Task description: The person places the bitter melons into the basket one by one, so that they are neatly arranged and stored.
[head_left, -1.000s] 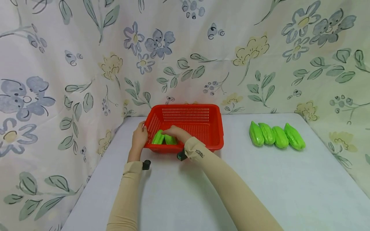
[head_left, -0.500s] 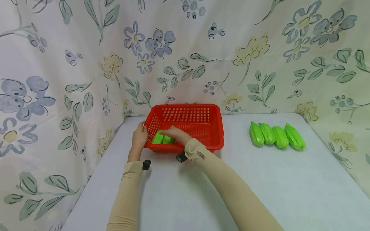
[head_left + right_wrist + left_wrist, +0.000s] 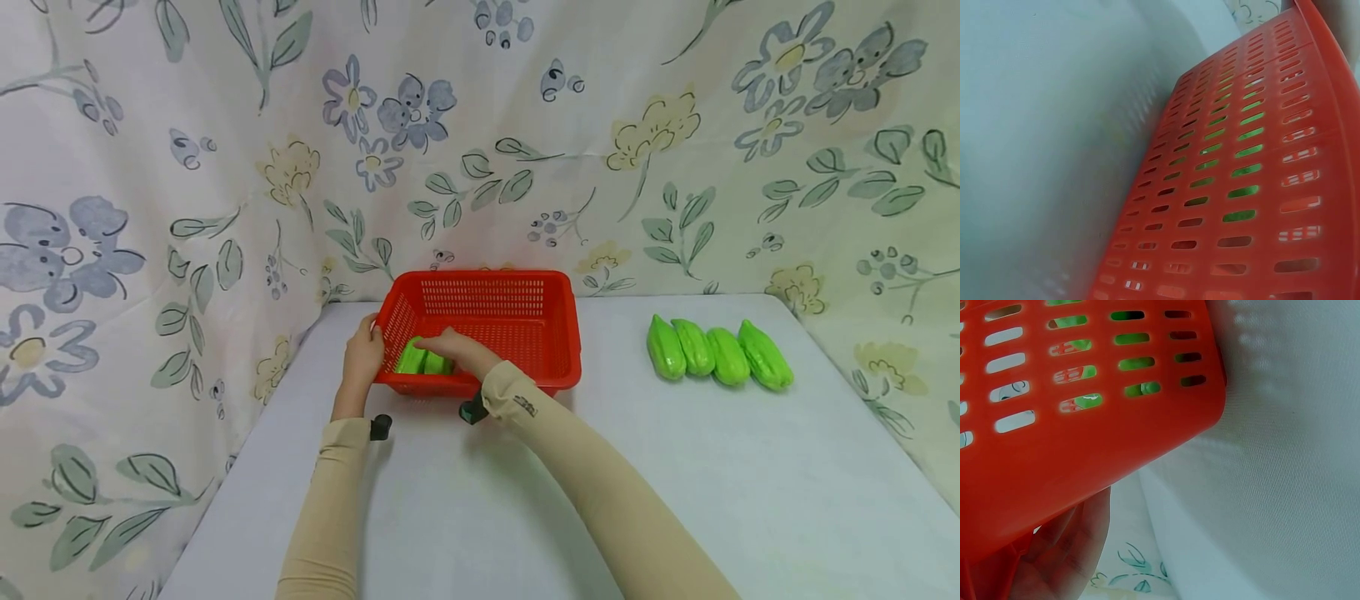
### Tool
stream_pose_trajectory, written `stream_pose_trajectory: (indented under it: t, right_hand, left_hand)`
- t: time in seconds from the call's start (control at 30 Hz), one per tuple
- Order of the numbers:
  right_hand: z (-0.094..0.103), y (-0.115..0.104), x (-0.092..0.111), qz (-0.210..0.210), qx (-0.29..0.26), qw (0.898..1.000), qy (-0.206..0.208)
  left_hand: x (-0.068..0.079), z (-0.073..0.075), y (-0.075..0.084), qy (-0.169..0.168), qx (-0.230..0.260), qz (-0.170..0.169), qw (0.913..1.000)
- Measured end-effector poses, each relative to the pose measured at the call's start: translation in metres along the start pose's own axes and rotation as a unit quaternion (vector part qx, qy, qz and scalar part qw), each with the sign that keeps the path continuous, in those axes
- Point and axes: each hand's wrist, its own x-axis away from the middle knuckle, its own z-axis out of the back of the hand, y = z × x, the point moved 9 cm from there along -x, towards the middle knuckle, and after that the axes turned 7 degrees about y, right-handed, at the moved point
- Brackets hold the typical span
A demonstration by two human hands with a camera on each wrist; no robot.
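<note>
- On the far half of a bench [image 3: 450, 517] covered in plain white cloth sits a red, rectangular, slotted plastic basket [image 3: 495, 300], upright, its top uncovered.
- Inside the basket, at its 7 to 8 o'clock corner, lie two bright green, glossy, elongated gourd-like pieces: the outer piece [image 3: 411, 357] by the left wall and the inner piece [image 3: 437, 364] just beside it, partly covered by a hand.
- At the basket's 9 o'clock side, the left hand [image 3: 363, 354] grips the rim, its fingers curled round the red plastic; the left wrist view shows part of this hand below the rim.
- From 5 o'clock, the right hand [image 3: 463, 350] reaches over the near rim and lies over the inner piece; its fingers are mostly hidden, so I cannot tell how far apart they are or whether they have hold of it.
- Through the slots in both wrist views, patches of green show inside the basket.
- At 3 o'clock from the basket, well apart from it, four more glossy green gourd-like pieces [image 3: 727, 357] lie close together in a row on the cloth; the rightmost slants, its narrow tip toward 11 o'clock.
- Around both forearms are beige sleeves [image 3: 600, 483], with a small dark device [image 3: 380, 427] at each wrist.
- Beyond the bench, at 12 o'clock, hangs a pale fabric curtain [image 3: 480, 108] printed with blue and yellow flowers and green leaves.
</note>
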Motion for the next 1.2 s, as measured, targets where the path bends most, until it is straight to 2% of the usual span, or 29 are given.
stream_pose_trajectory:
  t: [0.23,0.47,0.8,0.97,1.2]
  right_hand:
    - [0.000,0.000,0.001,0.003,-0.012,1.000,-0.002]
    - [0.003,0.003,-0.007,0.008,-0.013,1.000,0.020]
    - [0.011,0.005,-0.001,0.006,-0.028,0.999,0.026]
    - [0.017,0.004,0.004,0.017,-0.025,0.999,0.040]
    - [0.029,0.006,0.009,0.024,-0.046,0.997,0.064]
  left_hand:
    - [0.000,-0.001,0.000,-0.001,0.000,0.001,1.0000]
    - [0.000,-0.001,0.000,-0.003,0.001,0.003,1.0000]
    - [0.001,0.000,0.000,-0.001,-0.002,0.001,1.0000]
    - [0.001,0.000,0.000,0.002,-0.003,-0.003,1.0000]
    - [0.001,0.000,0.000,0.003,0.001,-0.001,1.0000]
